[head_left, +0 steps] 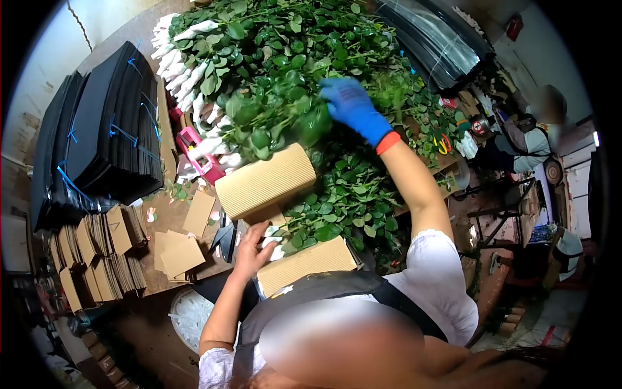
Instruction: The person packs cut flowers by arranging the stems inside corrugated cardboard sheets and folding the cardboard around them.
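Note:
My right hand, in a blue glove with an orange cuff, is closed on a leafy rose stem over the big heap of greenery. The stem and its leaves are smeared by motion. My bare left hand rests with fingers apart against the white-wrapped rose heads of a bunch in front of me. One piece of corrugated cardboard lies at the near side of this bunch. Beyond it, a folded piece of corrugated cardboard sits between the bunch and the heap.
Stacks of black sheets tied with blue string stand at left, above bundled cardboard pieces. A pink tool, loose cards and a black stapler-like tool are on the table. Orange-handled scissors lie right. Other people are beyond.

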Action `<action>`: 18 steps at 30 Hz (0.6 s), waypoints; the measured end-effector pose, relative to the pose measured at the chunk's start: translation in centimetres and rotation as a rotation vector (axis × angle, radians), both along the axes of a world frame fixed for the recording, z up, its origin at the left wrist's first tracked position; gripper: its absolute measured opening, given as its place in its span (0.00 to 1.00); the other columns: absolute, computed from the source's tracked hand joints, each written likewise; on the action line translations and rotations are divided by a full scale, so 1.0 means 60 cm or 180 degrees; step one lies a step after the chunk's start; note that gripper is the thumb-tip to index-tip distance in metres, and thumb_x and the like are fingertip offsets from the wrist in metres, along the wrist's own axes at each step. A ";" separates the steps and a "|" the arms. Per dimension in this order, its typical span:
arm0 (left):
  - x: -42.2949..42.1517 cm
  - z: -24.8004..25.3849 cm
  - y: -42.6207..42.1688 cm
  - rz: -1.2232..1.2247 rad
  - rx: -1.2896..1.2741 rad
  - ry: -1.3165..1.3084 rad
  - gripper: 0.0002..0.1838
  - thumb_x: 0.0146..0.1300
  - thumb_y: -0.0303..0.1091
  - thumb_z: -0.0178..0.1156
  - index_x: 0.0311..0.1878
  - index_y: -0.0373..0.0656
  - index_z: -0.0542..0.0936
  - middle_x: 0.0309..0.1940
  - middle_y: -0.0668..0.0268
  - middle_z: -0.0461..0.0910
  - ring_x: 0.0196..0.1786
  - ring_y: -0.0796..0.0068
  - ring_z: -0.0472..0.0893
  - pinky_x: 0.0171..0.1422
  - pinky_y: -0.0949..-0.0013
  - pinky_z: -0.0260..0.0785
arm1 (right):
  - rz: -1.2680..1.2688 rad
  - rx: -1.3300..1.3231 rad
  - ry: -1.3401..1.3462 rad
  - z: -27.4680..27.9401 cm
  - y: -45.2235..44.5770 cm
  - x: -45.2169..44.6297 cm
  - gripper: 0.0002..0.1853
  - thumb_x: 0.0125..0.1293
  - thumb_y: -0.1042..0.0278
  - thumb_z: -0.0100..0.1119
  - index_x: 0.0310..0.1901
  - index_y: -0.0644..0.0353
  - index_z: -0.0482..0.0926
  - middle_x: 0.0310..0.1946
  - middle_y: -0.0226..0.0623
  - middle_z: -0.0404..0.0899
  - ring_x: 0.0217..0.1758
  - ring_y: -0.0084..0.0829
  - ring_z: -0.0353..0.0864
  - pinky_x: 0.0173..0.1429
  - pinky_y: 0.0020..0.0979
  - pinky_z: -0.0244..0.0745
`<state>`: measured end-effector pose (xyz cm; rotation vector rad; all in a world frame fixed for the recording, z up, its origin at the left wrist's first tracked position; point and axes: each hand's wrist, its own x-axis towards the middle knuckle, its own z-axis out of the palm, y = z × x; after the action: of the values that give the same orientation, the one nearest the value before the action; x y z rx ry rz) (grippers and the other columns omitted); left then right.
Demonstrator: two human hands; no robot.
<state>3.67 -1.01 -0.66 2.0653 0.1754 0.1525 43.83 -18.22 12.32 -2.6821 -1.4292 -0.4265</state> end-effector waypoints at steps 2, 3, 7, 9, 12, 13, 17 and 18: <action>0.002 -0.011 0.007 -0.0074 0.0164 -0.0092 0.29 0.63 0.35 0.70 0.67 0.39 0.76 0.60 0.54 0.79 0.57 0.56 0.81 0.61 0.62 0.75 | 0.0293 0.0732 -0.0833 0.033 -0.020 -0.008 0.17 0.50 0.66 0.72 0.44 0.48 0.83 0.52 0.32 0.80 0.54 0.40 0.79 0.60 0.43 0.73; 0.000 -0.015 0.005 -0.0080 0.0240 -0.0123 0.29 0.64 0.35 0.70 0.67 0.39 0.76 0.60 0.54 0.79 0.57 0.56 0.82 0.61 0.62 0.75 | 0.0241 0.0651 -0.0935 0.042 -0.020 -0.015 0.18 0.49 0.66 0.72 0.44 0.48 0.83 0.51 0.33 0.81 0.53 0.40 0.80 0.59 0.43 0.73; 0.011 -0.002 0.006 0.0125 0.0676 -0.0314 0.16 0.67 0.37 0.65 0.56 0.41 0.84 0.54 0.58 0.84 0.52 0.54 0.80 0.61 0.59 0.69 | 0.0349 0.0336 -0.0330 -0.016 -0.031 0.009 0.19 0.51 0.66 0.72 0.48 0.47 0.83 0.54 0.33 0.81 0.54 0.41 0.80 0.60 0.42 0.74; 0.018 -0.006 0.002 0.0289 0.0893 -0.0247 0.13 0.66 0.36 0.66 0.51 0.42 0.86 0.50 0.60 0.86 0.50 0.54 0.80 0.59 0.58 0.70 | 0.0293 0.0850 -0.0271 -0.021 -0.026 0.008 0.19 0.53 0.65 0.71 0.50 0.47 0.83 0.57 0.33 0.80 0.57 0.42 0.80 0.61 0.43 0.74; 0.023 -0.004 -0.008 0.0434 0.0950 -0.0356 0.11 0.62 0.32 0.69 0.47 0.39 0.86 0.46 0.57 0.86 0.50 0.54 0.81 0.57 0.59 0.73 | 0.0397 -0.0633 0.0112 -0.090 -0.008 0.003 0.19 0.54 0.65 0.70 0.50 0.48 0.84 0.58 0.35 0.81 0.59 0.43 0.80 0.63 0.43 0.75; 0.021 -0.004 -0.008 0.0439 0.0902 -0.0282 0.12 0.62 0.32 0.69 0.47 0.40 0.86 0.46 0.58 0.85 0.51 0.54 0.81 0.58 0.60 0.73 | 0.0378 -0.1079 0.0363 -0.107 -0.013 -0.003 0.21 0.55 0.65 0.68 0.53 0.48 0.83 0.57 0.38 0.81 0.60 0.45 0.79 0.64 0.43 0.75; 0.020 -0.017 -0.003 0.0474 0.0664 -0.0136 0.12 0.63 0.33 0.69 0.49 0.41 0.85 0.44 0.58 0.84 0.51 0.55 0.81 0.56 0.59 0.73 | 0.0361 0.0516 0.0142 -0.055 -0.017 -0.001 0.21 0.57 0.67 0.66 0.55 0.50 0.82 0.56 0.39 0.81 0.59 0.47 0.79 0.63 0.42 0.75; 0.019 -0.017 -0.004 0.0502 0.0547 -0.0155 0.12 0.63 0.34 0.69 0.48 0.41 0.85 0.43 0.58 0.83 0.50 0.54 0.80 0.56 0.57 0.73 | 0.0266 0.0644 0.0076 -0.052 -0.010 -0.003 0.20 0.57 0.68 0.65 0.54 0.51 0.82 0.56 0.39 0.81 0.59 0.47 0.79 0.64 0.42 0.75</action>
<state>4.79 -1.27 -1.71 2.2156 0.3048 0.3241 43.63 -18.81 9.22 -2.4524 -1.4032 -0.5013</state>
